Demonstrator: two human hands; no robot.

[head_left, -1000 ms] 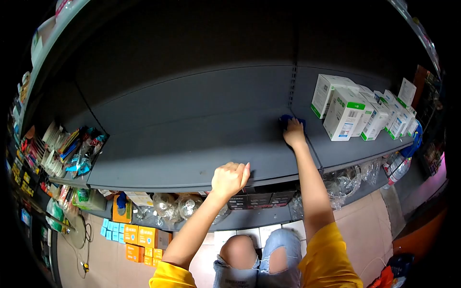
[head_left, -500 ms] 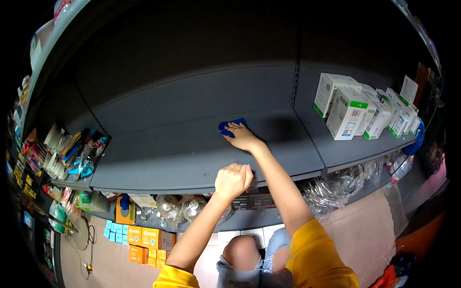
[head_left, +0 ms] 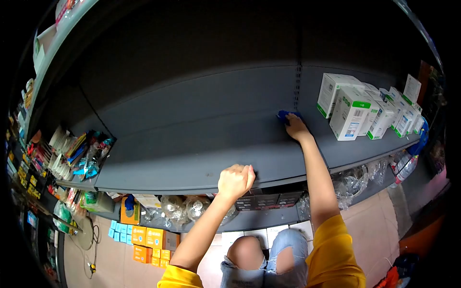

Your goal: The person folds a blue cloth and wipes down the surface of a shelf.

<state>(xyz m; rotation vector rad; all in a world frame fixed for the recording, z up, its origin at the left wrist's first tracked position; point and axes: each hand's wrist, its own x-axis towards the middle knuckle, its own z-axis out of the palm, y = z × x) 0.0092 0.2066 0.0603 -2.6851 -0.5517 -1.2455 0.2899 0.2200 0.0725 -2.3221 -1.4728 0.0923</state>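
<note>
My right hand (head_left: pixel 296 127) presses a blue cloth (head_left: pixel 289 115) onto the grey shelf (head_left: pixel 192 153), near its back edge and close to the seam beside the white boxes. Its fingers are bent over the cloth. My left hand (head_left: pixel 236 181) is closed in a fist at the shelf's front edge; whether anything is inside the fist is hidden. To the right of my right hand, white boxes with green edges (head_left: pixel 352 114) stand on the adjoining shelf section.
Packaged goods (head_left: pixel 86 153) fill the left shelf section. Plastic-wrapped items (head_left: pixel 178 209) and dark boxes (head_left: pixel 269 200) lie on the lower shelf. Orange boxes (head_left: pixel 154 238) and small light-blue boxes (head_left: pixel 120 231) sit on the floor. A black cable (head_left: pixel 94 240) lies at the left.
My right hand has moved right along the shelf with the blue cloth, towards the white boxes. My left hand has stayed closed at the front edge, almost in the same place.
</note>
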